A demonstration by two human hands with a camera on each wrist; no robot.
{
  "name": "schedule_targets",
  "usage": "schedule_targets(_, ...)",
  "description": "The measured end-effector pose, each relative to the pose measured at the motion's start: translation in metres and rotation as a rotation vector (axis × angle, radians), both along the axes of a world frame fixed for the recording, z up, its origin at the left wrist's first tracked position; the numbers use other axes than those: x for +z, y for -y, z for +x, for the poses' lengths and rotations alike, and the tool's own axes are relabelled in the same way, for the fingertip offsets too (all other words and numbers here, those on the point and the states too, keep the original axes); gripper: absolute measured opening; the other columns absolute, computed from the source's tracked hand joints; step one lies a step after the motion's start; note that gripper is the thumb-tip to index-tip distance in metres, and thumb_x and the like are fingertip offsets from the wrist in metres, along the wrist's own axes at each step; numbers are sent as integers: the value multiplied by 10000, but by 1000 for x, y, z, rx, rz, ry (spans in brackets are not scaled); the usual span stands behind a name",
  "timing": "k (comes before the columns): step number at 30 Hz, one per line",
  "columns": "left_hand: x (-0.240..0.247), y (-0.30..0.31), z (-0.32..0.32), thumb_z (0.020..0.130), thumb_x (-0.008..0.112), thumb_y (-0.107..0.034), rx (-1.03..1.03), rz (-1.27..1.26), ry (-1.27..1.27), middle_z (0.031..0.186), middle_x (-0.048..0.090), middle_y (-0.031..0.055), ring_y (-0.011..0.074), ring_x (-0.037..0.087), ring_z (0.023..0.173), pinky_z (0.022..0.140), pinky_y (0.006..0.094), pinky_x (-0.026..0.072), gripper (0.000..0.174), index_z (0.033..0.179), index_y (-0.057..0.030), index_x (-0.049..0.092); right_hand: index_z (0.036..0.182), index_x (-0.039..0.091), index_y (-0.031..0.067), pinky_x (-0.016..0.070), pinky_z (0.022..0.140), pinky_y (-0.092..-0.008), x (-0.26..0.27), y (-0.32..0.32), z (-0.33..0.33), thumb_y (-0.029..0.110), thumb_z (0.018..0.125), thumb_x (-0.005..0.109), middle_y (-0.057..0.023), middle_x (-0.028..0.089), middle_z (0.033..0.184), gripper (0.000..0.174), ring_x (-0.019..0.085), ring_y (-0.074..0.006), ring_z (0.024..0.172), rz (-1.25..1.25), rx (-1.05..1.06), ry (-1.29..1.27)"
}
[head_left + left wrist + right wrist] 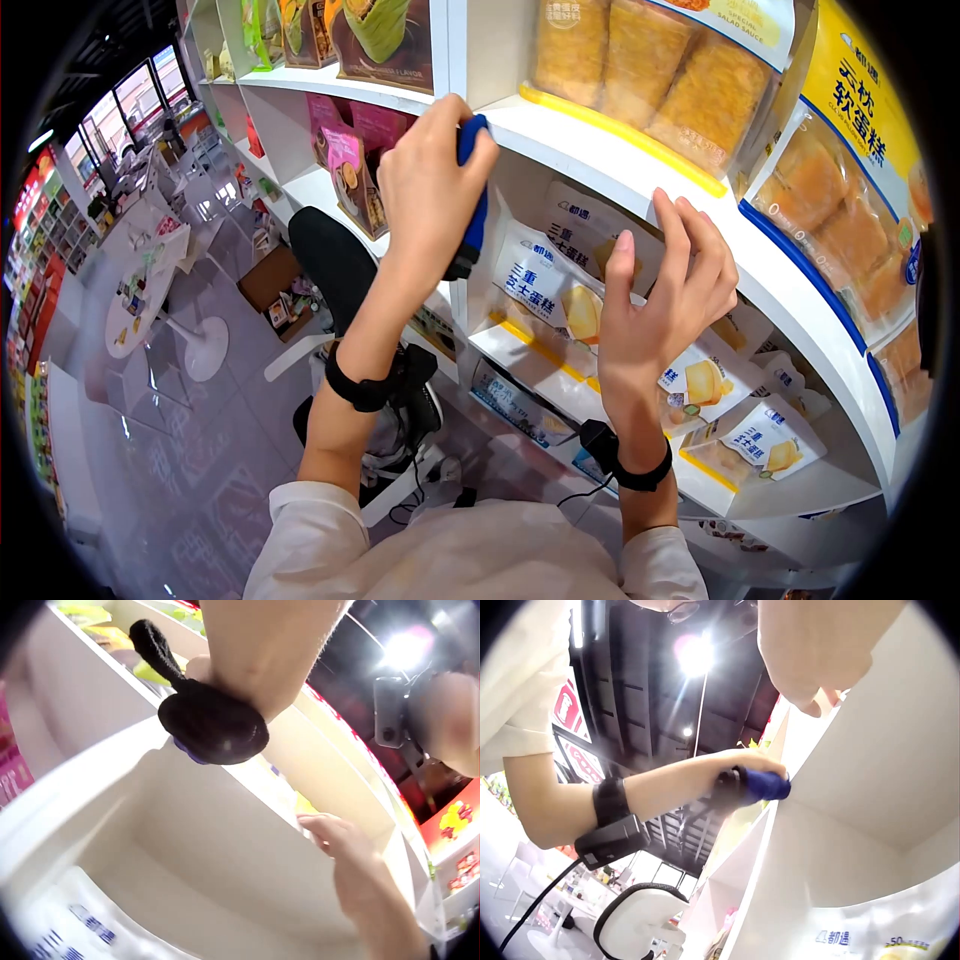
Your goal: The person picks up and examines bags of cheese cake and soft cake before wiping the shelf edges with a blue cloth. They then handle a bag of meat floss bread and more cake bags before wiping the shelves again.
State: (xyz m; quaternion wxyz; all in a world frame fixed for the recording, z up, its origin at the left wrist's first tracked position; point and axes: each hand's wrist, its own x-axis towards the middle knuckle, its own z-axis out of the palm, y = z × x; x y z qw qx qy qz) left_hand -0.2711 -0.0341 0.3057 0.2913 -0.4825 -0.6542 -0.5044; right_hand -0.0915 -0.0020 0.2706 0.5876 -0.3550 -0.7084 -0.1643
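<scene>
My left hand [428,190] grips a blue item [476,205] with a black end, held against the white upright between shelf bays. In the left wrist view its black oval end [214,724] shows, with a black loop sticking out; I cannot tell what kind of thing it is. The right wrist view shows the blue part [765,786] at the shelf's corner. Fingers raised and extended, my right hand [675,300] is at the curved shelf edge [620,150], holding nothing. Below it sit white cake bags [550,285] with blue lettering.
Large bags of yellow pastries [660,80] stand on the upper shelf, with a yellow-and-blue cake bag [840,190] at right. Pink bags [350,165] fill the left bay. A black-and-white chair [335,265], an open carton [280,290] and a round white table [140,290] stand at left.
</scene>
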Motion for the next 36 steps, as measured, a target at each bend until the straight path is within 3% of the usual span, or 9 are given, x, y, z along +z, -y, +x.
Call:
schedule_targets(1, 2, 2, -8, 793, 602, -166, -59, -27, 94, 732, 605, 141, 313, 619, 660, 585, 386, 485, 152, 780, -30, 536, 1173, 608, 134, 279, 938, -407, 0, 1, -1, 173, 762, 648, -45, 530, 1193, 414, 456, -233, 1164, -6, -6, -10)
schedule_targets(6, 0, 2, 21, 782, 608, -166, -236, 16, -23, 761, 608, 137, 337, 596, 652, 588, 386, 483, 140, 814, -45, 544, 1150, 616, 113, 279, 939, -408, 1, 2, -5, 170, 757, 651, -59, 532, 1180, 399, 457, -240, 1162, 0, -23, -31)
schedule_targets(8, 0, 2, 28, 775, 630, -141, -255, -1, 48, 724, 587, 150, 274, 603, 649, 640, 326, 474, 175, 854, -9, 548, 1149, 617, 110, 281, 938, -407, 1, 1, -3, 158, 755, 651, -60, 533, 1183, 398, 458, -244, 1162, 14, -15, -8)
schedule_targets(10, -2, 0, 21, 781, 605, -169, -226, 33, 16, 766, 611, 138, 338, 598, 646, 587, 388, 481, 143, 814, -44, 544, 1151, 615, 108, 283, 938, -408, 1, 0, 0, 153, 756, 650, -61, 533, 1185, 399, 458, -247, 1162, 20, -7, 14)
schedule_targets(15, 0, -1, -7, 787, 597, -189, -101, -21, 60, 738, 617, 137, 314, 616, 647, 584, 382, 485, 177, 809, -20, 551, 1156, 614, 101, 291, 957, -389, 4, 6, -2, 139, 786, 639, -61, 547, 1172, 373, 457, -242, 1144, -15, 2, -13)
schedule_targets(22, -5, 0, 11, 782, 609, -169, -201, 11, 41, 755, 607, 132, 326, 599, 643, 577, 392, 473, 166, 824, -26, 535, 1158, 615, 101, 294, 962, -378, 5, 6, -2, 134, 796, 641, -55, 556, 1163, 364, 457, -239, 1134, -12, -9, -4)
schedule_targets(26, -8, -1, -1, 790, 599, -176, -64, 19, 49, 744, 611, 135, 315, 608, 639, 582, 384, 476, 164, 819, -26, 542, 1158, 614, 105, 292, 959, -379, 3, 5, 0, 136, 791, 644, -52, 556, 1164, 369, 456, -239, 1135, -3, -2, 4)
schedule_targets(34, -8, -1, 15, 781, 613, -164, -195, 44, 33, 770, 608, 132, 327, 599, 648, 579, 378, 476, 165, 816, -26, 529, 1147, 616, 110, 283, 959, -379, 2, 1, -7, 141, 790, 645, -50, 552, 1166, 359, 447, -236, 1140, 13, -43, -39)
schedule_targets(36, -7, 1, 17, 798, 614, -152, -233, 29, 97, 714, 600, 132, 254, 591, 632, 629, 327, 468, 170, 845, 1, 556, 1146, 617, 117, 281, 943, -398, 0, -2, -5, 156, 764, 649, -48, 544, 1168, 386, 461, -238, 1149, 41, -29, -22)
